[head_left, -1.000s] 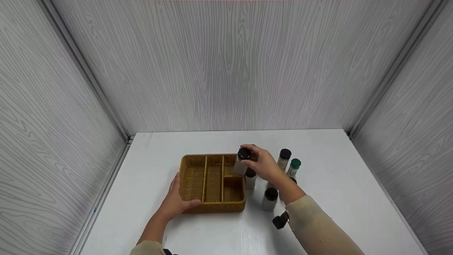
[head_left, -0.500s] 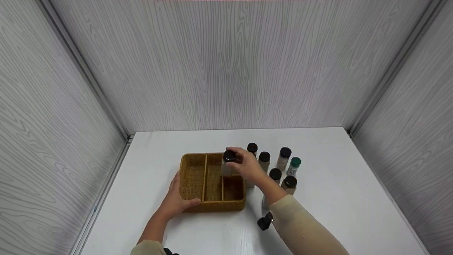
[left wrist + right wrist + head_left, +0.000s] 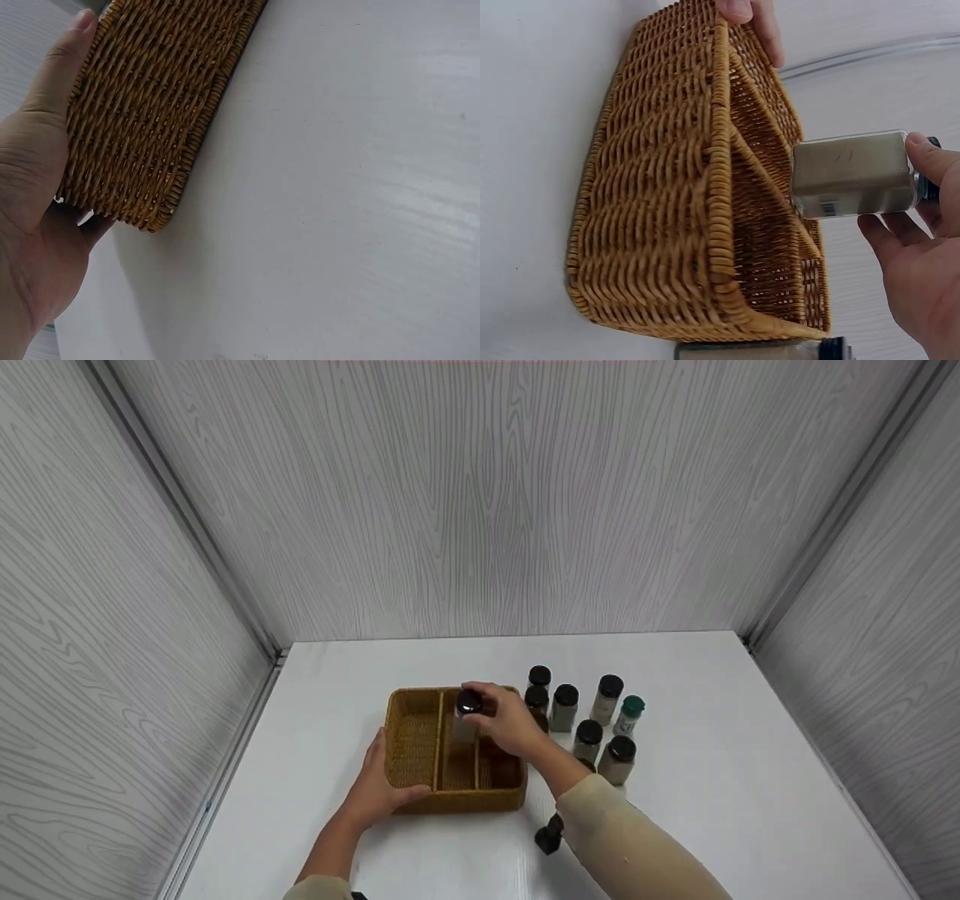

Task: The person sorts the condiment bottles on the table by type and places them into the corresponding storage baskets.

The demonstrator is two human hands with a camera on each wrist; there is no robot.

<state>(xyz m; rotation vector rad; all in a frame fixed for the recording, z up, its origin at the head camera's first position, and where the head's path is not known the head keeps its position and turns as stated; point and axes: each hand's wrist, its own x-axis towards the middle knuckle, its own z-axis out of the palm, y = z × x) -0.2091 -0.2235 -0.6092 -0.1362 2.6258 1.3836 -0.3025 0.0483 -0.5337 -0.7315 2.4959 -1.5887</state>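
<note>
My left hand [image 3: 375,786] holds the near left corner of a brown wicker divided basket [image 3: 459,802]. Its thumb lies along the front rim and the fingers along the left side; the left wrist view shows the palm against the woven wall [image 3: 150,112]. With thumb and fingers my right hand [image 3: 511,725] pinches a clear spice jar [image 3: 851,174] near its black cap. The jar holds a greyish-tan powder. It is over the basket's narrow middle compartment, its base near the rim in the right wrist view.
Several black-capped spice jars [image 3: 618,765] stand right of the basket, with a green-capped jar [image 3: 630,716] among them. My right forearm partly hides one. A small black object [image 3: 550,836] is at the right sleeve. Grey wood-grain walls [image 3: 480,510] surround the white table [image 3: 750,810].
My right hand has carried the spice jar leftward, from the basket's right edge to over the middle compartment. More standing jars show as the arm has shifted. The left hand keeps its place.
</note>
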